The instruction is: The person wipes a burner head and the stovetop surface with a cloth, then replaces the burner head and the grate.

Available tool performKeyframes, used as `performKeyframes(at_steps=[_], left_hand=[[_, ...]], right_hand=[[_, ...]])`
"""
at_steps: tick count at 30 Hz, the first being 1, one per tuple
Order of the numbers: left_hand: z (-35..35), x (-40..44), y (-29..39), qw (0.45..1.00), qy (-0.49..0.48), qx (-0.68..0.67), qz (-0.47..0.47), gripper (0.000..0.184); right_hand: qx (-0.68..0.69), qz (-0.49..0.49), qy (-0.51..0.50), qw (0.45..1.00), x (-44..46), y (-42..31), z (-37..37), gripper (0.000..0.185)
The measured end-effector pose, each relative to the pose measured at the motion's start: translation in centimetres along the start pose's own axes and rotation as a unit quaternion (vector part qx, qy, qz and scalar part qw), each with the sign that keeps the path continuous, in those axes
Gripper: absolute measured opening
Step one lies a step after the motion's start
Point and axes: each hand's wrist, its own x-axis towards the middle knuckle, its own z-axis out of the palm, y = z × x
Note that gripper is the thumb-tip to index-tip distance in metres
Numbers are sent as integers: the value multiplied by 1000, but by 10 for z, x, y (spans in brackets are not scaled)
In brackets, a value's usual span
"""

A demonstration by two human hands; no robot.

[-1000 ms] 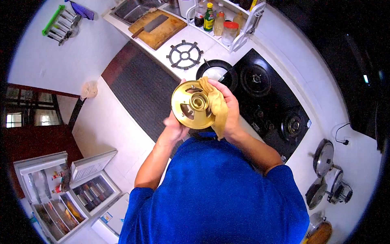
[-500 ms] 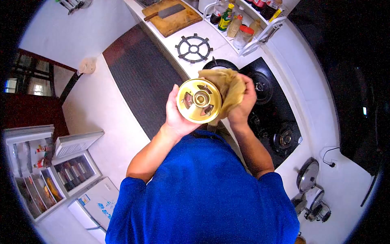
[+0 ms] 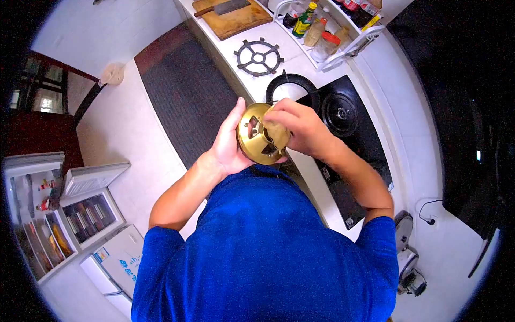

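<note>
A gold-coloured metal burner cap (image 3: 250, 144), round with cut-out slots, is tilted in front of my blue shirt. My left hand (image 3: 226, 142) is closed round its left edge and underside, thumb along the rim. In my right hand (image 3: 304, 127) a crumpled yellowish cloth (image 3: 278, 134) is pinched and pressed against the cap's slotted face, hiding its right part. Beyond the hands a black pan support (image 3: 258, 57) lies flat on the white counter. A black ring (image 3: 307, 86) rests between it and the gas hob (image 3: 370, 161).
A cutting board (image 3: 244, 22) with a cleaver (image 3: 232, 6) lies at the counter's far end. The white rack (image 3: 322, 65) beside it holds bottles and jars. A dark mat (image 3: 185, 91) covers the floor to the left. The refrigerator door (image 3: 96, 180) stands open at lower left.
My right hand has moved the cloth from beside the burner cap onto its face. The cap has turned and tilted, and the burner at the hob's near end is now hidden by my right arm.
</note>
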Motion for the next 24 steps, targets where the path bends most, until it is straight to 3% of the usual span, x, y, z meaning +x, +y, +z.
performKeyframes(at_steps=[2,4,7,8,9,12,14,15,16,19,20,21,22,24], left_hand=[[4,-3,3,996,56,53,-47,73],[1,-4,2,996,57,53,-48,72],[7,-7,4,987,50,142,46,63],[6,-7,2,987,49,143,47,63],[5,-4,-2,975,69,175,121,57],[8,-6,-10,917,88,291,258,57],[-3,-5,-14,767,107,512,371,64],[-1,-5,-18,767,97,502,389,70],[1,-8,-17,729,93,546,402,75],[2,-6,-11,630,27,633,450,85],[5,-3,-1,518,-58,682,513,85],[11,-1,4,472,-100,695,533,86],[16,2,7,424,-141,703,553,86],[17,8,6,402,-166,694,574,85]], right_hand=[[-104,-48,-110,987,5,-5,-7,33],[-125,-50,-142,981,9,-4,-11,31],[-43,72,-80,993,10,-2,-6,28],[-43,71,-79,993,10,-6,-2,28],[10,121,-42,992,7,-8,4,27],[234,271,50,932,-10,3,37,23],[377,284,117,874,-23,6,64,21],[416,304,106,851,-24,4,65,21],[477,357,82,799,-25,4,65,21],[606,381,69,694,-23,-7,63,22],[646,389,61,654,-22,-12,56,22],[681,390,38,619,-22,-12,52,24],[685,380,39,620,-20,-20,45,24],[667,333,75,662,-21,-22,41,24]])
